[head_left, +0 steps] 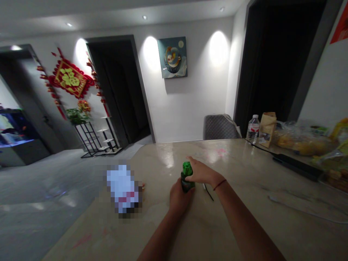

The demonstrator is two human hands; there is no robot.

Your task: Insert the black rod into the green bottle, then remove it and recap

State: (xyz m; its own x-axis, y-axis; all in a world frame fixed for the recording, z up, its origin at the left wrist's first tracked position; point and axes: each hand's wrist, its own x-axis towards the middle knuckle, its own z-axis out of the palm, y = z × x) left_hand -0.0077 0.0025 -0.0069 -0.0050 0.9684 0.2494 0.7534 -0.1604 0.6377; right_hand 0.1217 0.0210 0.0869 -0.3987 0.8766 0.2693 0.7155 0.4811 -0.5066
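Note:
A small dark bottle-like item (187, 185) with a bright green ribbed top (187, 168) stands on the table in front of me. I cannot make out exactly what it is. My left hand (179, 197) is wrapped round its dark lower part from the near left side. From the right, my right hand (202, 172) closes on the item near the green top, with the thumb across the front and the fingers partly hidden behind. A short black cord (209, 194) with a white end lies beside the item, under my right wrist.
The stone-look table (239, 224) carries a blurred-out pale object (123, 188) on the left. At the back right stand a water bottle (253, 129), a paper bag (267, 128), plastic bags (299, 139) and a black power strip (297, 166). A chair (221, 127) is behind.

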